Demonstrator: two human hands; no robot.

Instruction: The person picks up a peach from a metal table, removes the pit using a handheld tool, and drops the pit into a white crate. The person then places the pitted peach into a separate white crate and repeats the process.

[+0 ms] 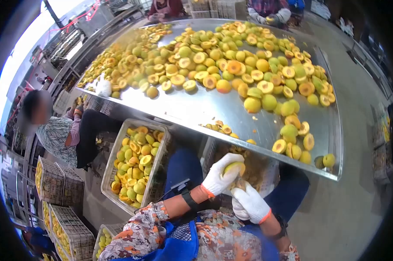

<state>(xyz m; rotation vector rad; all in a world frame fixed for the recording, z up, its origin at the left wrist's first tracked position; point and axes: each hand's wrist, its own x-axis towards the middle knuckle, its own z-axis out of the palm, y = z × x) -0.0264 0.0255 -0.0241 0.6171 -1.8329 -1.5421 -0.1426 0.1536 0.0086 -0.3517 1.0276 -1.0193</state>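
Above my lap, my left hand [224,172], in a white glove with an orange cuff, holds a yellow-green fruit [234,169]. Close beside it on the right, my right hand [249,202], also gloved in white, has its fingers wrapped round something small near the fruit; what it is cannot be made out. Behind both hands, between my knees, is a crate [270,174] with pieces at its bottom. The metal table [174,104] in front bears a wide heap of whole and halved fruits [214,65].
At my left stands a white crate [106,174] full of halved fruits. Stacked crates [72,222] stand further left. A person [59,135] sits at the left; two more people [166,9] [269,13] are at the table's far side. The table's front right corner [338,177] juts near my right knee.
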